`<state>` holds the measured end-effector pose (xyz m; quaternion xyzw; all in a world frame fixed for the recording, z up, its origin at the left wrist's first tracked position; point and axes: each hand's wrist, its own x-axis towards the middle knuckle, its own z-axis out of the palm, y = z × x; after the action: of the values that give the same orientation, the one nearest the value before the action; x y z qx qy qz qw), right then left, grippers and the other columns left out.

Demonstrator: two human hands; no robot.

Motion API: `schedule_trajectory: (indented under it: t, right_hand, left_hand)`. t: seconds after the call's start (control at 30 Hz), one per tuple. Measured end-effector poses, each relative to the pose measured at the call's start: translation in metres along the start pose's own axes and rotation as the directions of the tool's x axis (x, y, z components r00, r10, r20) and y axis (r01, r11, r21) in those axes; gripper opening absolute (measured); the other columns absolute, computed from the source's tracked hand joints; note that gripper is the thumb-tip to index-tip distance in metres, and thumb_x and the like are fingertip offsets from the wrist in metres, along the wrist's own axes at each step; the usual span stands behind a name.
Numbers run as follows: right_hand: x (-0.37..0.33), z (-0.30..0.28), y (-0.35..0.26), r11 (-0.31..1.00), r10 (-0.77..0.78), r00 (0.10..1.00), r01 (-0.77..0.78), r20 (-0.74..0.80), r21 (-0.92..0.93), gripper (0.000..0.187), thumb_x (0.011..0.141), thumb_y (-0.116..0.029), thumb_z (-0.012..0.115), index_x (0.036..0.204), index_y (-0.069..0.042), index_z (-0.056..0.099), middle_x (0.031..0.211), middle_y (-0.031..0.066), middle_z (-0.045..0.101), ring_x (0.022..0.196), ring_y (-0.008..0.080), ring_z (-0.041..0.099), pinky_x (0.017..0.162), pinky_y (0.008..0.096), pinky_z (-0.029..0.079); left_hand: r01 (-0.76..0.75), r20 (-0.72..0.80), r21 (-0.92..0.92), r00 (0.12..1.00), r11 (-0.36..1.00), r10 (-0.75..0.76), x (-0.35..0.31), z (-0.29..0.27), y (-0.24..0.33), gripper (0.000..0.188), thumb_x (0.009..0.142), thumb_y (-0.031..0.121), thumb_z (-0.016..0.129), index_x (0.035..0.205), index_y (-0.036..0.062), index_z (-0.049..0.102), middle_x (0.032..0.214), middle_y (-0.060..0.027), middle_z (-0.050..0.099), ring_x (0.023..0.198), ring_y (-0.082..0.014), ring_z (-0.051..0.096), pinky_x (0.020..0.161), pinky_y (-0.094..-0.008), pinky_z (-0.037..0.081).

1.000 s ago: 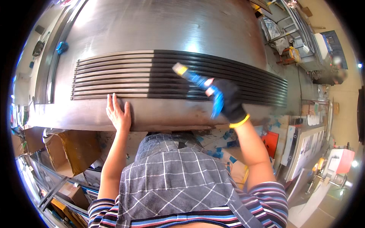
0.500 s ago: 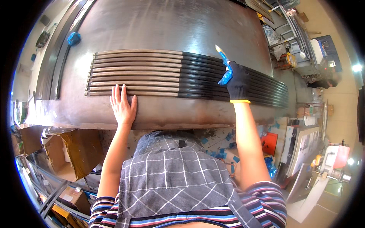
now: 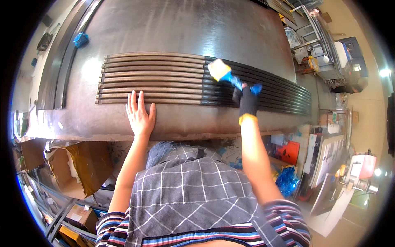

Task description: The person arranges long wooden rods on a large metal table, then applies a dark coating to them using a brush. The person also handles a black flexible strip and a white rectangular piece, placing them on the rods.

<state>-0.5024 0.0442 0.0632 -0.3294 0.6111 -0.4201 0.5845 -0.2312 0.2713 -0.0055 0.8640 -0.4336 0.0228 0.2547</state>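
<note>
The big metal desk (image 3: 177, 29) in front of you is a dull grey-brown steel sheet with a smooth, slightly shiny top, and it carries everything at a height where you can lean over it. On it lies a row of long thin strips (image 3: 152, 78), side by side and touching, so one stroke can pass over many of them together. The left part of the strips is bare, brownish wood or metal with a matt look; the right part is already black and glossy, and the border between the two runs just under the brush.

Your left hand (image 3: 140, 117) lies flat and open on the desk edge, fingers spread, with the fingertips touching the nearest strip; it holds nothing and seems to press the row so it does not slide. Your right hand (image 3: 247, 101), in a dark glove with a yellow cuff, has its grip closed around the blue handle of a paintbrush (image 3: 224, 73). The pale flat bristles rest on the strips at the black border, tilted to the left
</note>
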Motion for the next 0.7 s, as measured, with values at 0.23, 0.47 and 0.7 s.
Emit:
schedule_trajectory:
  t: [0.23,0.47,0.7]
  right_hand:
    - [-0.071,-0.085,-0.015,0.98,-0.163,0.975,0.142,-0.151,-0.14,0.016,0.089,-0.016,0.061,0.097,-0.003,0.067,0.066,0.0055,0.063,0.05,0.0124,0.057,0.046,0.0255,0.046]
    - [-0.058,-0.068,0.014,0.902,-0.259,0.966,0.242,-0.001,-0.357,0.021,0.087,-0.018,0.059,0.1,-0.004,0.067,0.07,0.0066,0.066,0.056,0.0125,0.061,0.052,0.0263,0.049]
    - [-0.101,-0.104,0.005,0.961,-0.222,0.973,0.208,-0.06,-0.183,0.019,0.088,-0.014,0.057,0.098,-0.001,0.066,0.073,0.0064,0.066,0.057,0.0133,0.061,0.053,0.0251,0.049]
  left_hand:
    - [0.01,0.022,-0.013,1.0,1.0,-0.01,-0.003,0.001,0.011,0.063,0.087,0.033,0.062,0.141,0.0091,0.042,0.15,-0.017,0.03,0.142,-0.0339,0.024,0.114,-0.0491,0.021]
    - [-0.019,-0.004,0.001,1.0,1.0,0.019,-0.006,0.007,0.024,0.062,0.087,0.032,0.063,0.141,0.0083,0.042,0.15,-0.0169,0.031,0.141,-0.034,0.024,0.114,-0.0485,0.021]
    - [-0.025,-0.018,0.012,1.0,1.0,0.025,-0.005,0.009,0.034,0.061,0.087,0.031,0.063,0.14,0.0081,0.043,0.149,-0.0169,0.032,0.141,-0.0345,0.024,0.114,-0.0478,0.022]
